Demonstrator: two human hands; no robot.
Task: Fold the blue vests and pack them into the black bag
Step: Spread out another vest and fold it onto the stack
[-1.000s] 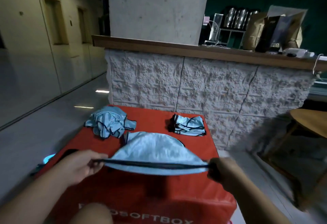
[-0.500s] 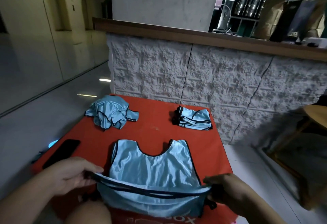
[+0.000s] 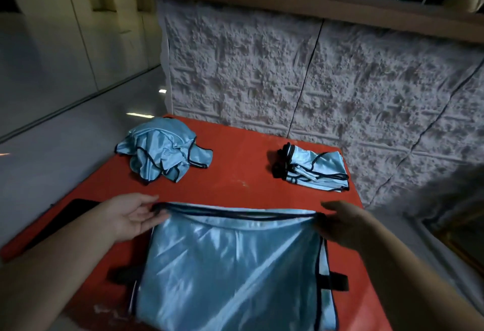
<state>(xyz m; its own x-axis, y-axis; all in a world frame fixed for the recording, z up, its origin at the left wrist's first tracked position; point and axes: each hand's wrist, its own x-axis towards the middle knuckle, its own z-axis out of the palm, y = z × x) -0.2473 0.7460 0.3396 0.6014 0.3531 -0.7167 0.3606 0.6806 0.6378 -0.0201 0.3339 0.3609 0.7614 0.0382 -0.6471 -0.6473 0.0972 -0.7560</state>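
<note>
The red tabletop (image 3: pixel 235 173) is the broad top of a padded box with a slightly glossy skin, set against a rough white textured wall (image 3: pixel 262 69), and it serves as the folding surface because it is flat and wide enough to spread a garment. Nearest the person lies the blue vest (image 3: pixel 230 273) being folded: smooth, satiny cloth that catches highlights, edged in dark piping, doubled over so that its trimmed edges line up along the far side. The left hand (image 3: pixel 131 215) and the right hand (image 3: pixel 340 222) sit at the two far corners of that fold; each grip looks loose, fingers mostly extended and resting on or just at the piped edge rather than clenched, probably to align and flatten the slippery fabric before the next fold. At the far left a crumpled heap of vests (image 3: pixel 162 151) waits, soft and bunched, judged unfolded. At the far right a small folded stack (image 3: pixel 314 171) sits compact beside dark material that may be the black bag, though that cannot be told. A flat dark phone-like slab (image 3: pixel 60 222) lies at the left edge.
</note>
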